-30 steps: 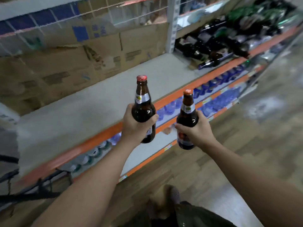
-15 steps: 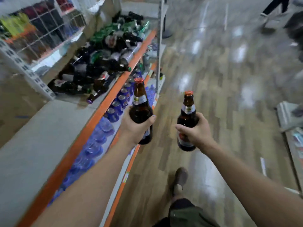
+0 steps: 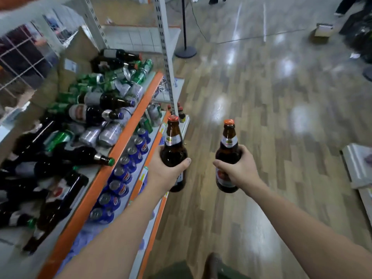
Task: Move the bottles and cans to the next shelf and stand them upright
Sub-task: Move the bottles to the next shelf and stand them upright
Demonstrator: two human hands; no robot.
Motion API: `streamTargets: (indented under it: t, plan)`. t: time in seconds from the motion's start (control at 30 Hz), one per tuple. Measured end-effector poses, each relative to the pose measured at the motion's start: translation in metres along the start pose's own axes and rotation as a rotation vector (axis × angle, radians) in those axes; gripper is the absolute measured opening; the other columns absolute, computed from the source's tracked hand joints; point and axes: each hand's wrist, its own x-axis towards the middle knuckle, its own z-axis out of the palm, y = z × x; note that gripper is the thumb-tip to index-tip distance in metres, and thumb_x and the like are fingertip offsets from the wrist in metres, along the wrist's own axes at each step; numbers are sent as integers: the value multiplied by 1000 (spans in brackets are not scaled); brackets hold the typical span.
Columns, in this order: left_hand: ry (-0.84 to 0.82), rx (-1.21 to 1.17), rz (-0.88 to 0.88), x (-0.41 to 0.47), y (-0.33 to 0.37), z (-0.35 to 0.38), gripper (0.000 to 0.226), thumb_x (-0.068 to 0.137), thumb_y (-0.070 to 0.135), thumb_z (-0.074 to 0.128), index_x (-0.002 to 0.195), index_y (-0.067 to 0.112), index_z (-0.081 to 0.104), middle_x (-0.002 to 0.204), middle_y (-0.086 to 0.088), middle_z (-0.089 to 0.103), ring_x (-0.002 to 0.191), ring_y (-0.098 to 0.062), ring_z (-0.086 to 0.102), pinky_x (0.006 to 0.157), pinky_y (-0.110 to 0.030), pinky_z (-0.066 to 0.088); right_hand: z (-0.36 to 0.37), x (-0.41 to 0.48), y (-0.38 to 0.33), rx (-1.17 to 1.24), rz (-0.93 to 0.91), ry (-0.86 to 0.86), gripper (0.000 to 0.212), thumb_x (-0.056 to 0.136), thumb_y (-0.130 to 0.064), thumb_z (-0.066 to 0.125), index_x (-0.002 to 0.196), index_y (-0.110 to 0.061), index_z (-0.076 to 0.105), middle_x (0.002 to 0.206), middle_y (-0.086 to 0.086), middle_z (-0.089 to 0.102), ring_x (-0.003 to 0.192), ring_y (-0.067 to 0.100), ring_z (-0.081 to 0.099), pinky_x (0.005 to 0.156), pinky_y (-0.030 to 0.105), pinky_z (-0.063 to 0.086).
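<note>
On the head view, my left hand [image 3: 167, 172] has its fingers [image 3: 184, 163] curled round a red-capped bottle [image 3: 173, 146], held upright just beside the shelf [image 3: 112, 154]. My right hand [image 3: 239, 170] grips an orange-capped bottle [image 3: 228, 146], also upright, above the wood floor [image 3: 281, 117]. A heap of bottles and cans [image 3: 90, 117] lies on its side on the shelf. Blue cans [image 3: 124, 174] stand on the level below.

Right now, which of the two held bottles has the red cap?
The left-hand bottle, gripped by the left hand, on the side nearer the shelf. The right-hand bottle, in the right hand, has an orange cap.
</note>
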Motion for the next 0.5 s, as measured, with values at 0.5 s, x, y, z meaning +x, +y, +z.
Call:
streamTargets:
  t: [0.5]
  plan:
    - [-30, -27, 43, 292, 33, 9, 70, 57, 51, 87, 116, 23, 62, 109, 7, 72, 104, -11, 69, 98, -43, 55, 80, 248, -89, 6, 2, 69, 50, 70, -28, 92, 108, -25, 59, 101, -10, 68, 94, 5, 65, 84, 32, 50]
